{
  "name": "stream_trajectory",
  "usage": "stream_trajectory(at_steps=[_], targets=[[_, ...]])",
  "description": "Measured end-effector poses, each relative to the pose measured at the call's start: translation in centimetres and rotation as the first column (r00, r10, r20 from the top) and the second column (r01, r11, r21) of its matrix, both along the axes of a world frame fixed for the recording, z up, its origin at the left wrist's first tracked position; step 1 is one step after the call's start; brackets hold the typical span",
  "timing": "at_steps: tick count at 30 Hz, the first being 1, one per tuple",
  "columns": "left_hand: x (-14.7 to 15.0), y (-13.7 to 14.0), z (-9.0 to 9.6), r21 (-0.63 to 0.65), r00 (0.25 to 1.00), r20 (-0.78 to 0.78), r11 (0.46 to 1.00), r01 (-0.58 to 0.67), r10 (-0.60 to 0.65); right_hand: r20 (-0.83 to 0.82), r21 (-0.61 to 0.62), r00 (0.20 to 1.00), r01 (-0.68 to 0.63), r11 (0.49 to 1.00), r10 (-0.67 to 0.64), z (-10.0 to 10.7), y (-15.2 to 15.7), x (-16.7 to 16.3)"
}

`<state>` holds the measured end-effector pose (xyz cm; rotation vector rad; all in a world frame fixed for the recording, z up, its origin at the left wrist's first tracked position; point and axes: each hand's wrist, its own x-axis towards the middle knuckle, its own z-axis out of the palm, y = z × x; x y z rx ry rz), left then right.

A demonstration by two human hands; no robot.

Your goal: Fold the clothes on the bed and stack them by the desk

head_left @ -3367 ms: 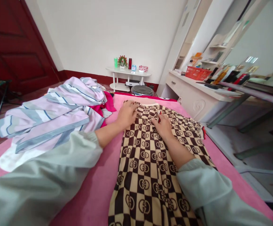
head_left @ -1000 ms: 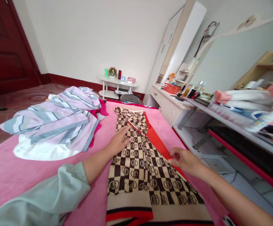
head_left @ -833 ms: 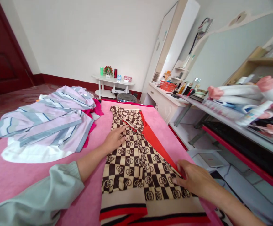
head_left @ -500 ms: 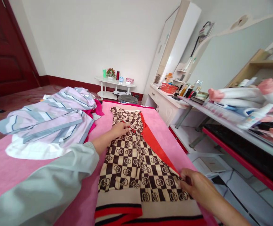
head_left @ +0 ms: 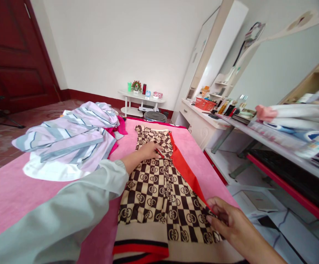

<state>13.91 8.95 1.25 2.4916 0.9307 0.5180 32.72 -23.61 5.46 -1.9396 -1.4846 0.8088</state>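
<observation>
A brown and cream checkered garment (head_left: 151, 190) lies lengthwise before me, with beige bands striped red and black at its near end. A plain red strip (head_left: 186, 172) runs along its right side. Over the upper part rests my left hand (head_left: 150, 150), fingers closed on a small piece of red and black trim (head_left: 159, 154). At the lower right edge, my right hand (head_left: 223, 216) pinches the garment's side between thumb and fingers where the red strip narrows. Its fingertips partly cover that edge.
The garment lies on a pink bedspread (head_left: 5, 194). A heap of striped cloth (head_left: 74, 132) is to the left. On the right stand a cluttered glass-topped table (head_left: 280, 143) and a white dresser (head_left: 195, 113). A low white stand (head_left: 123, 94) is by the far wall.
My left hand has shifted slightly right over the garment's upper part. My right hand still holds the side edge, its fingers curled further over it. The view has turned a little left.
</observation>
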Motion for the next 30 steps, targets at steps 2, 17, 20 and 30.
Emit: stream_trajectory(at_steps=[2, 17, 20, 30], targets=[[-0.1, -0.2, 0.1, 0.018, 1.000, -0.016, 1.000, 0.013, -0.012, -0.059, -0.012, 0.998, -0.005, 1.000, 0.004, 0.4, 0.2, -0.6], [0.2, -0.2, 1.5, -0.143, 0.980, 0.180, 0.988, -0.056, 0.082, -0.165, 0.004, 0.985, -0.053, 0.999, 0.053, 0.6, 0.9, -1.4], [0.3, 0.9, 2.1, -0.261, 0.947, 0.273, 0.961, -0.097, 0.169, -0.206, 0.018, 0.978, -0.022, 1.000, 0.025, 1.5, 1.4, -2.6], [-1.5, 2.8, 2.8, -0.367, 0.816, 0.464, 0.913, -0.178, 0.345, -0.254, -0.024, 0.953, -0.179, 0.984, 0.167, 1.3, 2.5, -9.2]])
